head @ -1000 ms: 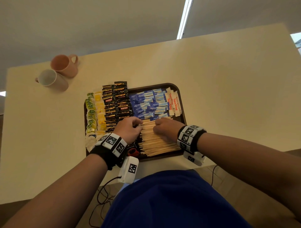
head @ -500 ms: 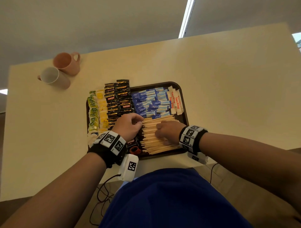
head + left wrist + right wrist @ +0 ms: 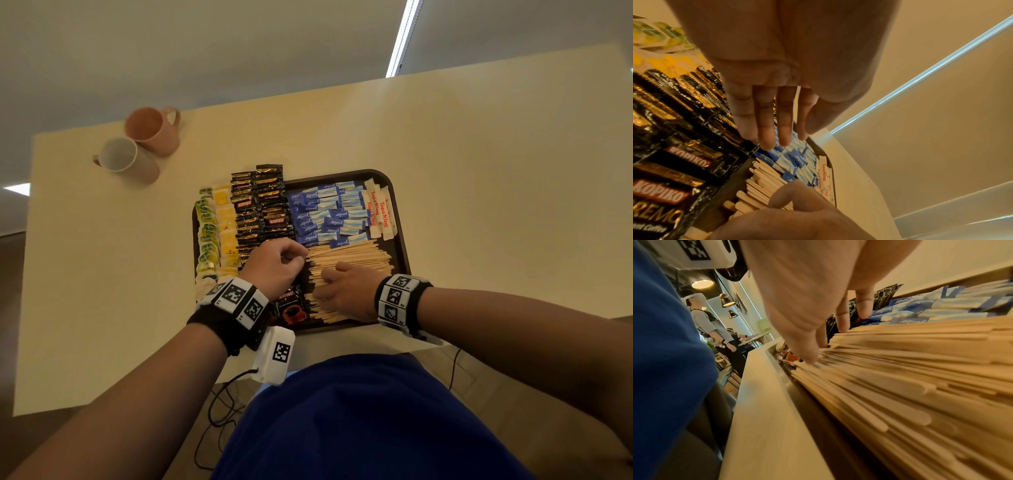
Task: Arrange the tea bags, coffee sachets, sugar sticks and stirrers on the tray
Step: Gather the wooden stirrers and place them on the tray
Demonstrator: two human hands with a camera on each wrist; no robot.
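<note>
A dark brown tray (image 3: 401, 236) holds green and yellow tea bags (image 3: 209, 233) at its left, then black coffee sachets (image 3: 263, 205), blue sachets (image 3: 329, 216) and white sugar sticks (image 3: 380, 212) at the far right. Wooden stirrers (image 3: 356, 255) lie in a pile in the near right part. My left hand (image 3: 291, 257) is at the pile's left ends; its fingers (image 3: 766, 121) hang fairly straight and hold nothing. My right hand (image 3: 342, 291) lies on the pile, its fingers (image 3: 809, 350) pressing on the stirrers near their left ends.
A larger coffee sachet (image 3: 291, 306) lies between my wrists at the tray's near edge. Two mugs, one pink (image 3: 154, 130) and one with a white inside (image 3: 123, 161), stand at the table's far left. A person (image 3: 713, 324) stands in the room behind.
My right hand has slid over the stirrer pile toward the tray's near edge. My left hand has stayed at the pile's left ends.
</note>
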